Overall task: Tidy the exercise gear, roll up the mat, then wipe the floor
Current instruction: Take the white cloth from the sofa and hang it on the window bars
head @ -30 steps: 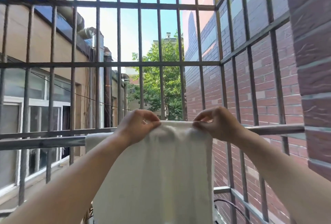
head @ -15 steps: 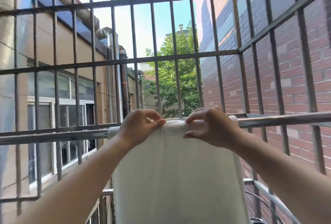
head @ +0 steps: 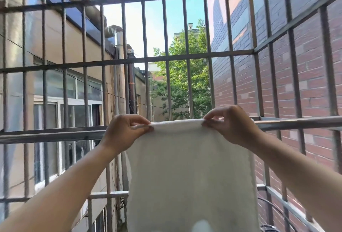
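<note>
A white cloth (head: 188, 172) hangs over a horizontal metal rail (head: 51, 136) of a barred window cage, draping straight down toward me. My left hand (head: 125, 131) pinches the cloth's top fold at its left end. My right hand (head: 229, 124) pinches the same fold at the right end, thumb and fingers closed on the fabric. Both arms reach forward from the lower corners. The cloth's bottom edge is out of view.
Vertical and horizontal steel bars (head: 166, 57) enclose the space ahead and on the right. A red brick wall (head: 305, 83) stands right, a beige building with windows (head: 61, 111) left, and a tree (head: 183, 83) beyond. A lower frame rail (head: 288, 207) and black cable sit at bottom right.
My hands have spread a little apart along the top fold, and the cloth lies flatter over the rail. The view has shifted left, so the cloth now appears further right.
</note>
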Demonstrator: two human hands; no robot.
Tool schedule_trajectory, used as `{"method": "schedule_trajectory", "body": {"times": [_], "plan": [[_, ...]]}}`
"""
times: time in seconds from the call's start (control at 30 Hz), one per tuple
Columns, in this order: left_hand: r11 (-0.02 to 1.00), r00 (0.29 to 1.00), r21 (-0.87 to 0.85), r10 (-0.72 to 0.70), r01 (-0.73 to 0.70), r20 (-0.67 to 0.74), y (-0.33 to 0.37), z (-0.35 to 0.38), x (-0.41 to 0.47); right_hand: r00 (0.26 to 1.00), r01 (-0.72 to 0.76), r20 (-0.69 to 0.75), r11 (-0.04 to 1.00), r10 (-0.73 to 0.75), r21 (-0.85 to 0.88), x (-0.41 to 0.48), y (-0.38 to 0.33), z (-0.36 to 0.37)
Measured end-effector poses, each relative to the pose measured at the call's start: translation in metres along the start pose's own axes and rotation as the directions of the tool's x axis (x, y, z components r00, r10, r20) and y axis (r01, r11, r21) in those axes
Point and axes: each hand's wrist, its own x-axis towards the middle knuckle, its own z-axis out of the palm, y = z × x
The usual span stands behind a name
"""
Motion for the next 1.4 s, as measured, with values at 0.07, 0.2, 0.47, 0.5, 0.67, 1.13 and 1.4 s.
{"method": "schedule_trajectory", "body": {"times": [0.07,0.2,0.47,0.5,0.67,1.13,1.4], "plan": [[1.000,1.000,0.001,-0.008,0.008,0.018,0.003,-0.001,0.009,1.000,0.013,0.016,1.000,-0.013,-0.008,0.007,0.001,-0.003],[1.000,0.999,0.003,-0.002,0.002,0.048,0.005,-0.002,0.030,0.998,0.020,0.063,0.999,-0.017,-0.051,0.028,0.005,-0.006],[0.995,0.980,0.093,-0.042,0.024,0.193,-0.004,0.006,0.053,0.991,-0.080,0.106,0.997,0.081,-0.014,0.048,0.023,-0.001],[0.992,0.966,0.121,-0.067,0.038,0.250,-0.006,0.008,0.053,0.988,-0.087,0.128,0.996,0.088,-0.014,0.047,0.024,0.001],[0.995,0.956,0.080,-0.075,0.054,0.285,-0.011,0.010,0.051,0.979,-0.063,0.194,0.998,0.058,0.021,0.041,0.018,0.005],[0.998,0.976,0.056,-0.015,0.003,0.217,0.000,-0.001,0.014,0.960,-0.013,0.279,0.999,0.023,-0.038,0.004,0.000,-0.009],[0.948,0.968,0.194,0.240,-0.251,0.078,-0.007,0.001,-0.011,0.992,0.077,0.102,0.995,-0.071,-0.058,-0.014,0.008,-0.011]]}}
